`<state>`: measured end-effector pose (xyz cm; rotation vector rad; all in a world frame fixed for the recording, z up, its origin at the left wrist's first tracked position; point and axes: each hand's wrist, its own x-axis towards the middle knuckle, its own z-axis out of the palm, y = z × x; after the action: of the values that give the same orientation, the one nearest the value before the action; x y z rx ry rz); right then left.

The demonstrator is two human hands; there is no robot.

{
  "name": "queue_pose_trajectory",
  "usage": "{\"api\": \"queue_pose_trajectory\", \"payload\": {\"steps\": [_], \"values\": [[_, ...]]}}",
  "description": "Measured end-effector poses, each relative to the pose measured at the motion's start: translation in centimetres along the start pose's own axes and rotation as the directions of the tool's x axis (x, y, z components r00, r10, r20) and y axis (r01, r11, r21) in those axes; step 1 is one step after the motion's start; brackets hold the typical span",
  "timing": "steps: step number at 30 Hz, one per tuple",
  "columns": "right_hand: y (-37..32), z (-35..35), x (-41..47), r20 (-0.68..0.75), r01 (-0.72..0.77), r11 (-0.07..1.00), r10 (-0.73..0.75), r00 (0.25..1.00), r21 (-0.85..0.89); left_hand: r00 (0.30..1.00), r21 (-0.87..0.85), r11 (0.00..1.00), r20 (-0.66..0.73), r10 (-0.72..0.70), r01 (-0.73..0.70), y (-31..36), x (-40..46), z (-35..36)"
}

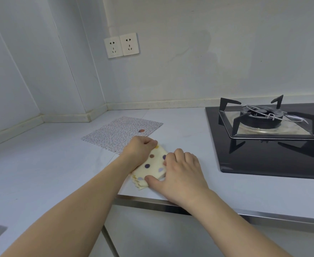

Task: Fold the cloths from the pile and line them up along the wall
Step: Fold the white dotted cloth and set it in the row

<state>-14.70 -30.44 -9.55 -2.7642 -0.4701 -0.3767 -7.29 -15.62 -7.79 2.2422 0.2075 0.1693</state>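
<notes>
Both hands work on a cream polka-dot cloth (155, 165) lying folded near the front edge of the pale tabletop (41, 164). The left hand (140, 147) sits at the cloth's far left corner, its fingers curled down onto the fabric — whether they pinch it, I cannot tell. The right hand (178, 169) covers the cloth's right side, fingers bent over its edge and thumb pressed on the near corner. Just beyond, touching the cream cloth's far end, a small-dotted cloth (119, 132) lies spread flat. To the right sits a black gas hob (263, 154); two wall sockets (121, 45) are mounted above.
</notes>
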Motion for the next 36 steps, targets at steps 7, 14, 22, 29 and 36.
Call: {"api": "queue_pose_trajectory", "payload": {"steps": [7, 14, 22, 29, 36], "values": [[0.0, -0.4, -0.3, 0.061, -0.016, 1.000, 0.016, 0.998, -0.002, 0.995, 0.237, 0.966, 0.006, 0.101, -0.099, 0.2, 0.4, 0.6], [0.5, -1.2, -0.9, 0.162, 0.067, 0.998, -0.067, 0.985, 0.005, 0.955, 0.648, 0.737, -0.047, 0.293, -0.194, 0.8, 0.0, 0.7], [2.0, -2.0, -1.9, 0.242, 0.164, 0.986, -0.170, 0.955, 0.042, 0.913, 0.349, 0.845, 0.097, 0.396, -0.404, -1.0, -4.1, 0.4], [1.9, -3.5, -2.2, 0.282, 0.196, 0.981, -0.184, 0.942, -0.014, 0.961, 0.618, 0.743, 0.245, 0.130, -0.258, -1.9, -3.8, -1.3], [2.6, -3.5, 5.7, 0.210, -0.126, 0.971, 0.083, 0.974, 0.202, 1.000, 0.538, 0.843, 0.007, 0.017, -0.018, -1.6, -5.0, -3.4]]}}
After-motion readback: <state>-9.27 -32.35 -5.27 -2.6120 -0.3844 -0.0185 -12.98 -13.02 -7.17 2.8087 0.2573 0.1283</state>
